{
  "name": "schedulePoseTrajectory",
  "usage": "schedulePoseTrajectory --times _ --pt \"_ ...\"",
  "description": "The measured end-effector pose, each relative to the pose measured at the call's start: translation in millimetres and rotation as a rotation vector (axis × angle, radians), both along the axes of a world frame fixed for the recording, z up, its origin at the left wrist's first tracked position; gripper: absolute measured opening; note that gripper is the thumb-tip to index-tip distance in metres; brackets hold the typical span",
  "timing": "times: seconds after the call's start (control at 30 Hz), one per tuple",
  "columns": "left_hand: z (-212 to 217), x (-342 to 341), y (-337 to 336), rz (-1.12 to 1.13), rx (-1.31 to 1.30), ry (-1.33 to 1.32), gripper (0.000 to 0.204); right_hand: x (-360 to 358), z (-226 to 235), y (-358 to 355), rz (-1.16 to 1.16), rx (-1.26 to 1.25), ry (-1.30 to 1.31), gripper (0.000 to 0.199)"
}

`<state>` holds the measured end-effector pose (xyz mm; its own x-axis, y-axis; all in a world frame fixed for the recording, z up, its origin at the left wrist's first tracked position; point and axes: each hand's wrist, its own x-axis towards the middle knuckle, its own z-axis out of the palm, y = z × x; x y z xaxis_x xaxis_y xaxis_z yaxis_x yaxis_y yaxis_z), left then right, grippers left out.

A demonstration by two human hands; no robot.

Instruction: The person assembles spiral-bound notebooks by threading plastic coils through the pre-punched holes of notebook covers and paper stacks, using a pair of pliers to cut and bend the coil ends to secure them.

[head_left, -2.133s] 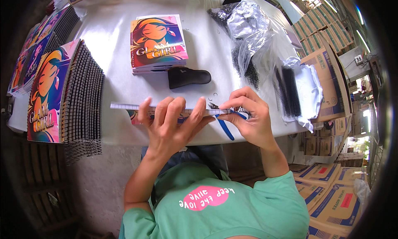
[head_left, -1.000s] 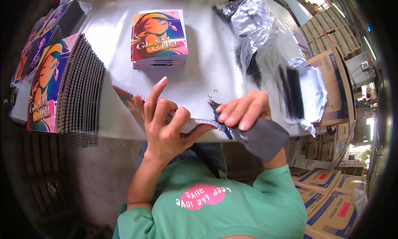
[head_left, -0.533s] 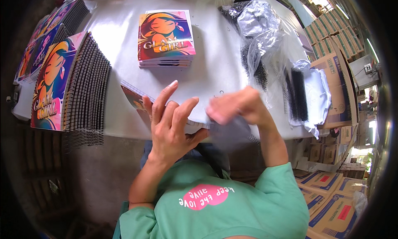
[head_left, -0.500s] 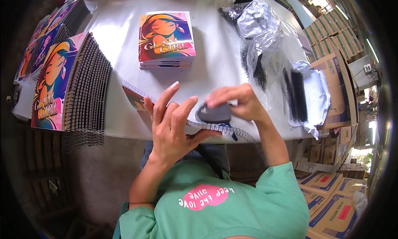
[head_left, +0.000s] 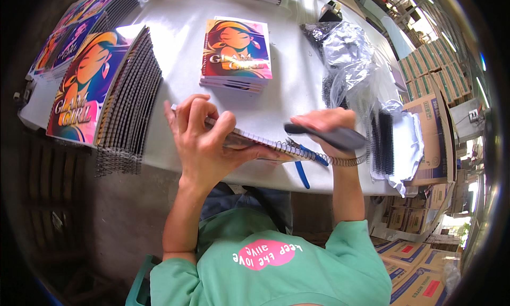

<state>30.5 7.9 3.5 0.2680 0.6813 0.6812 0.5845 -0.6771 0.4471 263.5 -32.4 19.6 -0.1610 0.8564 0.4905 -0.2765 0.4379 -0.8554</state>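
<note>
Compared with half a second ago, your right hand (head_left: 332, 121) and its black pad (head_left: 340, 138) are sitting farther right, and the coil (head_left: 344, 161) is running more level.

Left: your left hand (head_left: 201, 132) is pinching the notebook (head_left: 254, 140), thumb lying on the near face, fingers bending over the far side. Right: your fingers are lying close together, holding the pad; your thumb is not showing.

Position: the notebook is standing on edge at the table's (head_left: 289, 96) near edge, its long axis slanting from far left to near right, bound edge up.

Key relation: the coil's loose length is jutting past the notebook's right end, lying just below the pad in view and nearer your right hand. Whether pad and coil are touching, you cannot tell. Blue-handled cutters (head_left: 302, 174) are lying by the near edge.
</note>
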Motion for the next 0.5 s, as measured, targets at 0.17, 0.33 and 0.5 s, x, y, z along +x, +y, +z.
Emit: schedulePoseTrajectory --times 0.17,0.33,0.5 --pt "1.8 7.1 4.5 -0.049 0.067 -0.071 0.06 0.4 6.1 3.3 -0.015 -0.053 -0.375 0.016" --pt "5.1 5.5 2.1 -0.056 0.024 -0.086 0.057 -8.3 7.1 6.7 -0.151 -0.105 -0.579 0.018" --pt "6.1 4.3 2.7 -0.11 0.016 -0.103 0.057 -8.4 24.0 8.4 -0.033 0.085 -0.636 0.013"
